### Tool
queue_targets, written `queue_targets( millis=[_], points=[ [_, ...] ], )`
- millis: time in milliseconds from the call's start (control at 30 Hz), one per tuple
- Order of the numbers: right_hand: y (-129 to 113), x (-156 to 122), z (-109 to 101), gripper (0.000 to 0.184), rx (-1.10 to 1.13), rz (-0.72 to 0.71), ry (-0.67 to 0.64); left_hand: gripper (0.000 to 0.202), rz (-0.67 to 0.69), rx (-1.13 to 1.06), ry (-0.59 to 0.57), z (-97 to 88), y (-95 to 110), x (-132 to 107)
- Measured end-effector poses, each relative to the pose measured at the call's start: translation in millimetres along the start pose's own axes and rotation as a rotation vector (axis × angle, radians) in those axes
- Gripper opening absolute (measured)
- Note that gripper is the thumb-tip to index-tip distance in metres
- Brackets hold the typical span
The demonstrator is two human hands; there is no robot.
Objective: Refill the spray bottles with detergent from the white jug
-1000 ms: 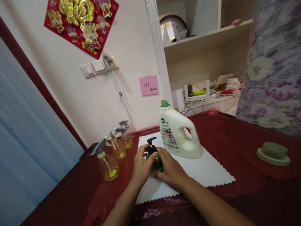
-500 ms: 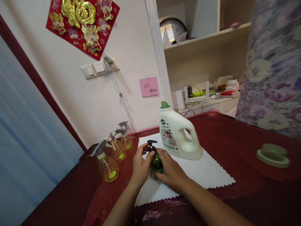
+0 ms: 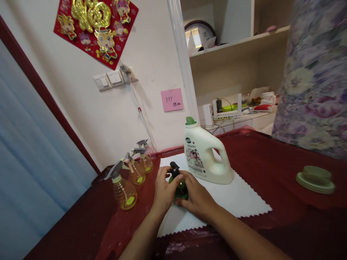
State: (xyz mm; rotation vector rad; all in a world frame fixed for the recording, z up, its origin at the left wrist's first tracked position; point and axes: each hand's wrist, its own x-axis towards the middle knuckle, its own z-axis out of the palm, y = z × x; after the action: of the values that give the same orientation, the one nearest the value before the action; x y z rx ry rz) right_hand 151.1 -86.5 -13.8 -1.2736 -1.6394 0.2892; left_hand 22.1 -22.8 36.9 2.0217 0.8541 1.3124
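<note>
A small dark green pump bottle (image 3: 181,190) stands on the white cloth (image 3: 238,198) between my two hands. Round its black pump collar, the fingers and thumb of my left hand (image 3: 166,186) are closed. My right hand (image 3: 199,195) wraps the bottle's body from the right, thumb low near its base. The black pump head (image 3: 174,165) sticks up above my fingers. Just behind stands a big pale green detergent jug (image 3: 200,155), uncapped, with a green spout in its neck.
Several clear spray bottles (image 3: 124,193) with grey triggers stand in a row at left. A pale green cap (image 3: 316,179) lies on the dark red tablecloth (image 3: 287,169) at right. A white router (image 3: 226,112) sits on the counter behind.
The pump head has turned, its nozzle no longer pointing right. My left hand has shifted slightly round the collar; my right hand keeps its hold on the bottle.
</note>
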Motion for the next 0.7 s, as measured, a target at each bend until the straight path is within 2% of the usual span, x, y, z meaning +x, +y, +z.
queue_targets(
  millis=[100, 267, 500, 700],
  points=[
    [-0.9, 0.2, -0.6, 0.091, -0.005, -0.002, -0.012, 0.019, -0.005, 0.008, -0.003, -1.1, 0.1, 0.0],
    [-4.2, 1.0, -1.6, 0.089, -0.007, 0.013, -0.017, 0.03, -0.045, -0.025, -0.026, -2.5, -5.0, -2.3],
    [-4.4, 0.8, -2.0, 0.089, -0.006, 0.016, -0.029, 0.024, -0.046, -0.08, -0.079, -2.0, -5.0, -3.9],
    [-3.2, 0.8, -1.2, 0.09, -0.005, 0.012, -0.031, 0.031, -0.024, -0.068, -0.059, -2.0, -5.0, -4.6]
  ],
)
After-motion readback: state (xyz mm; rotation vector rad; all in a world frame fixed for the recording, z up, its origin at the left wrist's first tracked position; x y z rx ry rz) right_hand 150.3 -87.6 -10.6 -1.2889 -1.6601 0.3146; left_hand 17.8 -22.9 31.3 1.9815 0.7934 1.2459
